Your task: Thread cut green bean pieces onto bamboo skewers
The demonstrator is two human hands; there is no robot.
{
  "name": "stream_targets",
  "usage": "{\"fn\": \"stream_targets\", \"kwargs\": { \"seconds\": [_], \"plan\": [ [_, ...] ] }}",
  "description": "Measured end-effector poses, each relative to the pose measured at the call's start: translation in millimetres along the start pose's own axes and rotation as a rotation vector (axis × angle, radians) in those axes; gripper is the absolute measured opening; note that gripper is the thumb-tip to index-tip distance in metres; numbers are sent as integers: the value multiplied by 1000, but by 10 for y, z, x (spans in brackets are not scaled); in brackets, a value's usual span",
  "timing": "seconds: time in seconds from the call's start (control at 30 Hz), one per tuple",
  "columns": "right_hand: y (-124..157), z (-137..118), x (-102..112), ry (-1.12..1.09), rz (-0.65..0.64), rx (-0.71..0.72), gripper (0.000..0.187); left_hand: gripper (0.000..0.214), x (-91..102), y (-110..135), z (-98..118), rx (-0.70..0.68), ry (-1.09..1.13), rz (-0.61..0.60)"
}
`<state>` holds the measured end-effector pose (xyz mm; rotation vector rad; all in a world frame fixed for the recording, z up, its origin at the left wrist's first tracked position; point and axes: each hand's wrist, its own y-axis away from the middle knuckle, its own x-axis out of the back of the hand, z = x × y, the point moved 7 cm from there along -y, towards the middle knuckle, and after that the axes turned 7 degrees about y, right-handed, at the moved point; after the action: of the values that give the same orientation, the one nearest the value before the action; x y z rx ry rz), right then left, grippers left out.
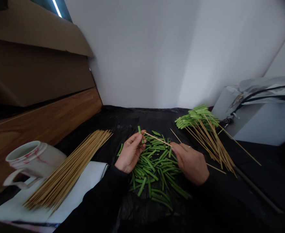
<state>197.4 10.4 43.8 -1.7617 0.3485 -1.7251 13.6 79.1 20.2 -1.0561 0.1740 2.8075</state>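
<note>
My left hand (pixel 130 152) pinches a short green stalk piece (pixel 139 129) upright between thumb and fingers. My right hand (pixel 191 161) grips a thin bamboo skewer (pixel 157 139), its tip pointing left at the piece in my left hand. Both hands hover over a loose pile of cut green stalk pieces (pixel 157 171) on a black plastic sheet (pixel 123 119). Finished skewers loaded with green pieces (pixel 200 126) lie fanned out at the right.
A bundle of bare bamboo skewers (pixel 69 168) lies on white paper (pixel 89 181) at the left, beside a white mug (pixel 28 161). Wooden boards and cardboard (pixel 43 84) rise at the left. A grey box with black cables (pixel 258 106) stands at the right.
</note>
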Motion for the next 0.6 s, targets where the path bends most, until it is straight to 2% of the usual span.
{"fn": "stream_targets", "kwargs": {
  "seconds": [0.23, 0.37, 0.5, 0.6],
  "plan": [
    [8, -13, 12, 28, 10, 30, 28, 26, 9, -9, 32, -28, 23, 12],
    [11, -50, 31, 16, 38, 57, 27, 27, 4, 6, -6, -35, -73, 17],
    [21, -118, 36, -8, 46, 101, 28, 29, -113, 53, -186, 50, -247, -131],
    [20, -128, 48, -30, 53, 91, 27, 27, -176, 91, -261, 105, -234, -222]
  ]
}}
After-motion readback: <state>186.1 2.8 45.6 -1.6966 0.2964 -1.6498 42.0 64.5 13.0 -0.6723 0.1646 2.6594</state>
